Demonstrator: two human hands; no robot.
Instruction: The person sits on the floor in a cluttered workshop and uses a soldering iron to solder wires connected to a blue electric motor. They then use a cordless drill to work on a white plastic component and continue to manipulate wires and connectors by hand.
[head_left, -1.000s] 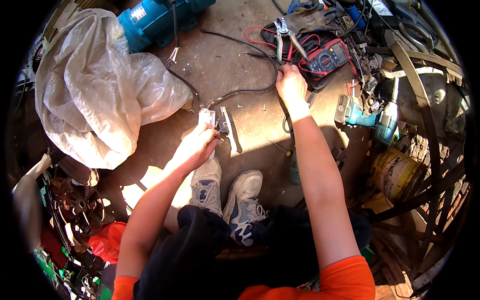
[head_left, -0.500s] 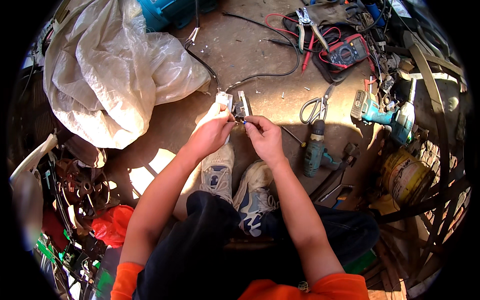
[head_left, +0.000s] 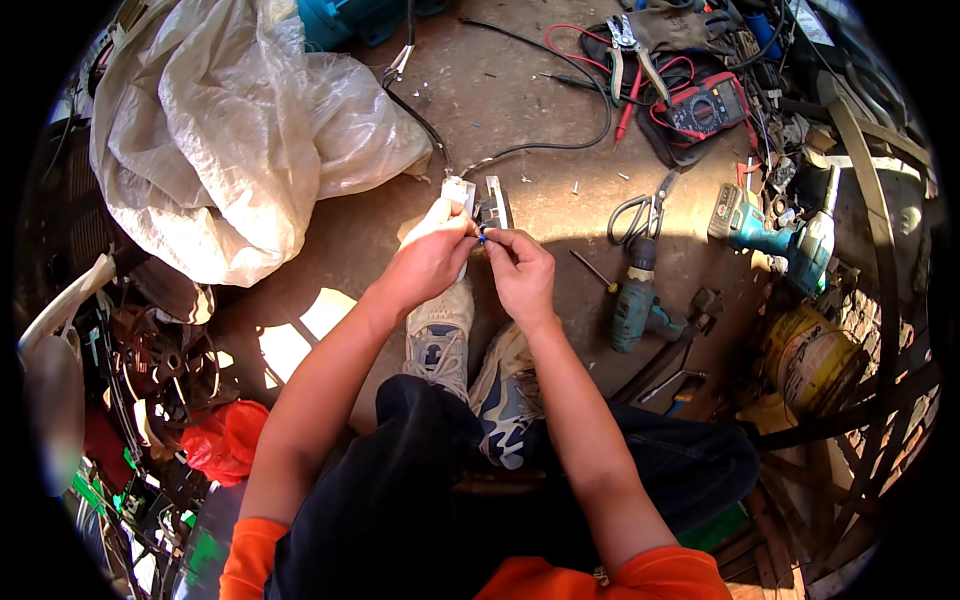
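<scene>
Evidently a floor-level lot of electrical work, catalogued from where I stand.

Item: one small blue piece point(head_left: 482, 239), between the two hands, just below a white casing point(head_left: 459, 190). Right hand point(head_left: 522, 270): thumb and forefinger pinched on the blue piece. Left hand point(head_left: 428, 258): fingers curled in, tips at the piece's left side; whether they grip it, I cannot tell. It partly covers the casing.

Beside the casing, to the right: one narrow white part with a black block point(head_left: 495, 207). At the casing's upper end: black cable point(head_left: 560, 147), looping away to the right.

Far side of the floor point(head_left: 470, 95): one red-and-black multimeter point(head_left: 703, 110), wire strippers point(head_left: 627, 42) next to it, red probe point(head_left: 627, 122) below these.

Right side: scissors point(head_left: 652, 212), handles by the chuck of a teal drill point(head_left: 632, 310); a thin screwdriver point(head_left: 592, 268) near the drill; a second teal cordless tool point(head_left: 765, 233), lying farther right.

Left side: one crumpled translucent plastic sheet point(head_left: 210, 140), a blue motor point(head_left: 345, 22) partly in view behind it.
</scene>
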